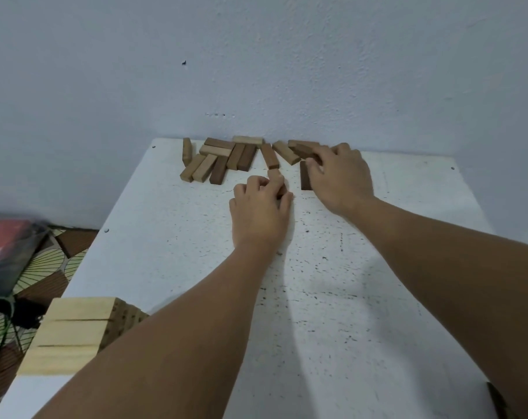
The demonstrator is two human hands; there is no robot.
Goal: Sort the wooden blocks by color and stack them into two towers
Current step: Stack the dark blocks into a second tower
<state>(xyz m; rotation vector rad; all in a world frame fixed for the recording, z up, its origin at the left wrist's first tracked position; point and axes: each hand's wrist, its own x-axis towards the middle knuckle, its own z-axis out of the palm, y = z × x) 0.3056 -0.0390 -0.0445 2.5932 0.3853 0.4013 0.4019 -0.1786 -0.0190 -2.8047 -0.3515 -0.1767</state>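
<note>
1. Loose blocks (223,158) lay mixed at the desk's (172,243) far edge by the wall; light tower (75,334) stood near-left.
2. Left hand (258,207) curled on a dark block; right hand (338,173) fingered the dark blocks (305,148).
3. Risk: left forearm could clip the tower.

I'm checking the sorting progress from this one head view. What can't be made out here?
- What the left hand holds: its curled fingers cover all but a dark sliver.
- The dark blocks under the right hand: its fingers hide whether one is gripped.
- The pale tower: the left forearm and the nearness hide its height.
- The dark thing at the lower right: cut off by the right forearm and the frame edge.
- The red bag on the floor: blurred.
</note>
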